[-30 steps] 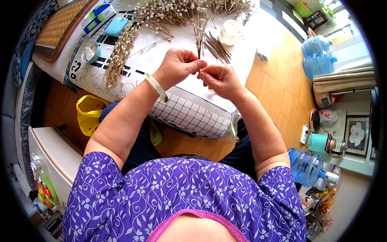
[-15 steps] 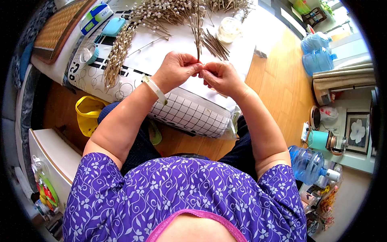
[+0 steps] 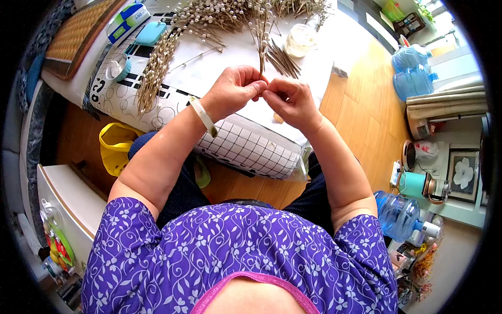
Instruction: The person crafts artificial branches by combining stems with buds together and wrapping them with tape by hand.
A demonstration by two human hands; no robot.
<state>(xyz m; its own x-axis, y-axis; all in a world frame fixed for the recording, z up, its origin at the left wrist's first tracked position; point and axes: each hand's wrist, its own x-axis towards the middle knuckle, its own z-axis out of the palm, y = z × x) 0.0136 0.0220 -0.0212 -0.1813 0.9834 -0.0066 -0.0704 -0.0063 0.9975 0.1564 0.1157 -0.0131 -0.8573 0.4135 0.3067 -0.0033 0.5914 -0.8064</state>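
My left hand (image 3: 235, 90), with a pale bangle on its wrist, is closed around the lower ends of several budded twigs (image 3: 260, 39). Their tips point up and away from me. Beside it, my right hand (image 3: 294, 103) is closed in a pinch at the foot of the twigs, its fingertips touching or nearly touching the left fingers. Whatever the right fingers hold is too small to make out. Just beyond the hands, a bundle of bare cut stems (image 3: 283, 60) lies on the white table cover (image 3: 209, 65).
More budded twigs (image 3: 209, 18) are heaped at the back, and another bunch (image 3: 157, 70) lies at left. A clear round tub (image 3: 300, 40), a small blue-rimmed cup (image 3: 118, 67), a light-blue case (image 3: 151, 33) and a tissue pack (image 3: 128, 22) stand around them.
Both hands and the upright twigs have shifted slightly to the right. My right hand has turned a little, with its fingers bent higher against the left fingertips.
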